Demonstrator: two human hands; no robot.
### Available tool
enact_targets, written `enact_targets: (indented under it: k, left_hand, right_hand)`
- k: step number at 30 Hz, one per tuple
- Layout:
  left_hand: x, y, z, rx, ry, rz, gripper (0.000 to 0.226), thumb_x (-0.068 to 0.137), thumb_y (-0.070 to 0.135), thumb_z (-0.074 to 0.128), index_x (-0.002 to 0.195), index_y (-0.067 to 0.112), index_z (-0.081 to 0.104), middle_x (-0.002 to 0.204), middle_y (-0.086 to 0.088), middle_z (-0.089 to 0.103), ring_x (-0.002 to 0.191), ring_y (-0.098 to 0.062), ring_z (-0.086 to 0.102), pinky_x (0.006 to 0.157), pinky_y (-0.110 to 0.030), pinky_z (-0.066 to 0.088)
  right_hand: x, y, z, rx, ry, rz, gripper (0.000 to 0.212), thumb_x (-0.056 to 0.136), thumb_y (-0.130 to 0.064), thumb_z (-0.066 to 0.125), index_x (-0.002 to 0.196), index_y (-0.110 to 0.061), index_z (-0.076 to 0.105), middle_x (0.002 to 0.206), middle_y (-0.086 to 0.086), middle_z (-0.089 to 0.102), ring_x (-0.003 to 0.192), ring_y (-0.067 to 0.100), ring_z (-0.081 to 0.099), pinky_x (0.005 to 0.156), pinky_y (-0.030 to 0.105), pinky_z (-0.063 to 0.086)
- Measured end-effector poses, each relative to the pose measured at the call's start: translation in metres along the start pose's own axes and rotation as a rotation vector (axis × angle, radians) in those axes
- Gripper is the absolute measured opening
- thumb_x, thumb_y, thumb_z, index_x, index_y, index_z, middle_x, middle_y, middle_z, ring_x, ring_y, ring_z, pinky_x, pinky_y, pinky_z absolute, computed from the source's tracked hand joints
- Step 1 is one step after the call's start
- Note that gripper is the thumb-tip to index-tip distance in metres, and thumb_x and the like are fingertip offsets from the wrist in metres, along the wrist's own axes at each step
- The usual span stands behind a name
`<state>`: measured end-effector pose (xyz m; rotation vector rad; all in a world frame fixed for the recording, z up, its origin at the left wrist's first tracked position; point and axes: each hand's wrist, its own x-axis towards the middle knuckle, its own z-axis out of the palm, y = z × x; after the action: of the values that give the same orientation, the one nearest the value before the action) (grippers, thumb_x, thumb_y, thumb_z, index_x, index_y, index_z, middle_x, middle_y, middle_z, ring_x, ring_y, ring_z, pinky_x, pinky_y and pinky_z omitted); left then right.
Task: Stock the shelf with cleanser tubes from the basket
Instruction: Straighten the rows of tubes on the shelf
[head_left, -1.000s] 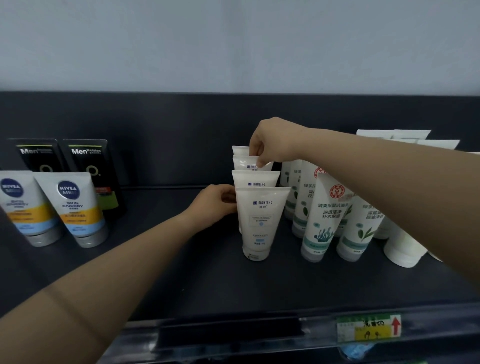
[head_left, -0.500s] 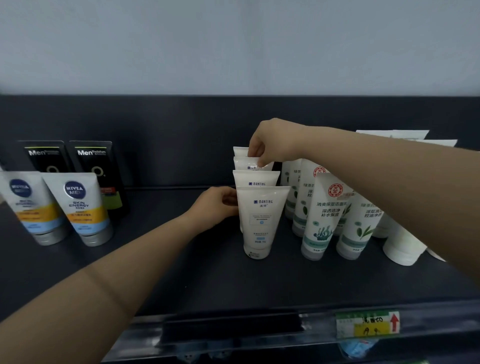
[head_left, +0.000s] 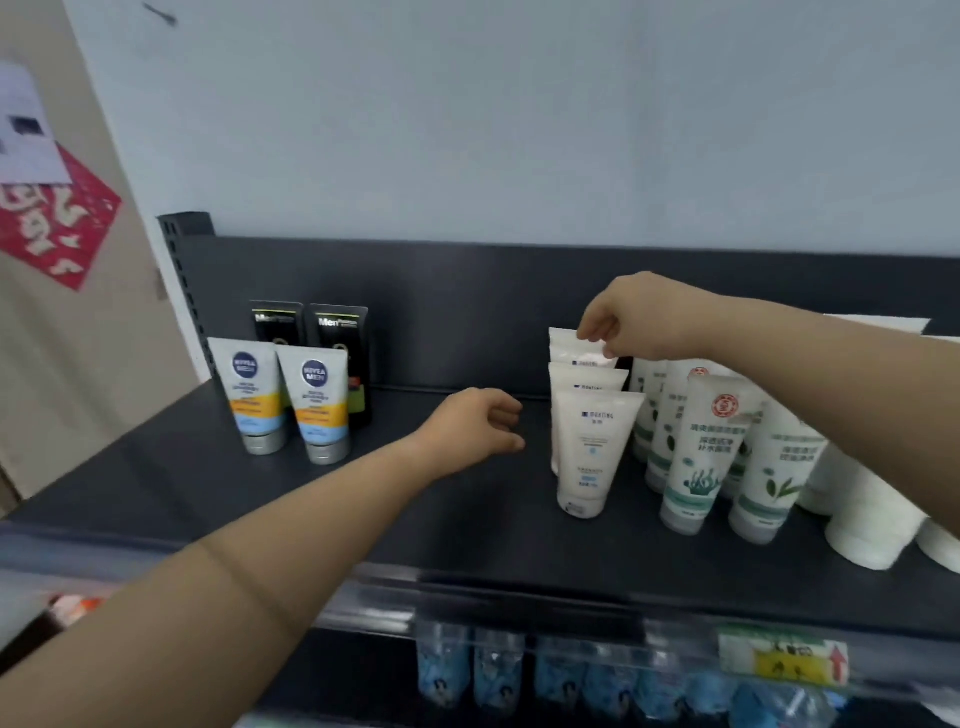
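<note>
A row of white cleanser tubes stands cap-down on the dark shelf (head_left: 467, 530), one behind another. The front tube (head_left: 589, 452) faces me. My right hand (head_left: 631, 317) pinches the top edge of the rearmost white tube (head_left: 566, 345). My left hand (head_left: 478, 428) hovers a little left of the front tube with fingers loosely curled, holding nothing and touching no tube. No basket is in view.
Green-and-white tubes (head_left: 696, 457) crowd right of the row, with larger white tubes (head_left: 867, 525) beyond. Blue-and-orange tubes (head_left: 317, 405) and black tubes (head_left: 337, 338) stand at the left. A price tag (head_left: 784, 662) sits on the shelf's front rail. Blue packets (head_left: 561, 675) hang below.
My left hand has let go of the front tubes and drawn back to the left. My head has turned left and lifted. My right hand still pinches the rear tube.
</note>
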<state>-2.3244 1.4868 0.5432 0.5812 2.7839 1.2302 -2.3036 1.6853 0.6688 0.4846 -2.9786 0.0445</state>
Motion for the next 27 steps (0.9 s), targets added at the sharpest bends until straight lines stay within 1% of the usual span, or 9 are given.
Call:
enact_targets:
  k: [3,5,8,10,15,18,21,24,27]
  left_hand:
    - [-0.025,0.004,-0.011,0.035,0.037,0.012,0.05,0.076,0.016,0.077,0.123,0.013,0.06,0.116,-0.002,0.066,0.1,-0.012,0.064,0.093,-0.026,0.05]
    - [-0.043,0.008,-0.017,0.051,0.062,0.014,0.049,0.076,0.016,0.077,0.121,0.013,0.061,0.116,-0.003,0.067,0.1,-0.012,0.064,0.094,-0.028,0.05]
    - [-0.073,0.016,-0.023,0.057,0.102,0.019,0.047,0.076,0.017,0.077,0.12,0.014,0.062,0.114,-0.002,0.067,0.1,-0.011,0.064,0.092,-0.023,0.049]
    - [-0.095,0.02,-0.026,0.065,0.123,0.012,0.045,0.077,0.018,0.077,0.12,0.015,0.062,0.114,0.0,0.067,0.1,-0.01,0.064,0.09,-0.021,0.048]
    - [-0.146,0.02,-0.033,0.063,0.144,-0.018,0.045,0.078,0.017,0.076,0.121,0.014,0.061,0.114,0.0,0.067,0.101,-0.009,0.063,0.093,-0.022,0.048]
    - [-0.172,0.012,-0.044,0.03,0.152,-0.054,0.046,0.079,0.015,0.075,0.122,0.013,0.059,0.116,0.0,0.065,0.103,-0.009,0.062,0.092,-0.021,0.048]
    - [-0.191,-0.003,-0.058,0.009,0.168,-0.097,0.045,0.08,0.015,0.075,0.122,0.014,0.059,0.116,0.001,0.065,0.104,-0.009,0.061,0.091,-0.021,0.048]
    - [-0.2,-0.024,-0.077,0.003,0.185,-0.128,0.044,0.079,0.015,0.075,0.121,0.015,0.06,0.113,0.002,0.065,0.1,-0.008,0.061,0.084,-0.015,0.047]
    - [-0.199,-0.049,-0.101,0.006,0.194,-0.145,0.043,0.079,0.017,0.075,0.12,0.018,0.061,0.113,0.003,0.066,0.102,-0.008,0.061,0.089,-0.019,0.047]
  right_hand:
    - [-0.018,-0.011,-0.007,-0.023,0.028,-0.006,0.034,0.084,-0.001,0.06,0.113,-0.017,0.066,0.113,-0.002,0.066,0.103,0.014,0.06,0.089,0.026,0.047]
    - [-0.033,-0.018,-0.011,-0.031,0.053,-0.011,0.034,0.084,0.0,0.058,0.111,-0.018,0.067,0.113,-0.003,0.065,0.098,0.012,0.059,0.084,0.025,0.046]
    - [-0.057,-0.031,-0.016,-0.04,0.079,-0.028,0.034,0.085,-0.001,0.056,0.111,-0.02,0.068,0.114,-0.004,0.064,0.098,0.012,0.058,0.078,0.021,0.041]
    - [-0.074,-0.042,-0.018,-0.037,0.083,-0.041,0.036,0.085,0.0,0.054,0.112,-0.019,0.067,0.115,-0.003,0.064,0.104,0.014,0.059,0.079,0.021,0.04]
    - [-0.105,-0.069,-0.016,-0.012,0.07,-0.086,0.035,0.085,0.0,0.056,0.113,-0.017,0.066,0.116,-0.001,0.063,0.106,0.014,0.059,0.085,0.024,0.044]
    - [-0.112,-0.086,-0.012,0.022,0.067,-0.096,0.034,0.084,-0.003,0.059,0.112,-0.018,0.067,0.115,-0.002,0.065,0.105,0.015,0.06,0.088,0.025,0.046]
    - [-0.111,-0.103,-0.006,0.057,0.035,-0.089,0.033,0.084,-0.005,0.061,0.115,-0.017,0.066,0.114,-0.002,0.066,0.105,0.014,0.061,0.086,0.021,0.044]
    - [-0.104,-0.117,0.005,0.094,0.018,-0.07,0.033,0.084,-0.005,0.062,0.114,-0.016,0.067,0.113,-0.002,0.068,0.103,0.012,0.062,0.084,0.018,0.043]
    - [-0.092,-0.13,0.019,0.12,0.006,-0.036,0.031,0.083,-0.007,0.064,0.112,-0.017,0.067,0.111,-0.002,0.068,0.1,0.011,0.063,0.081,0.016,0.042]
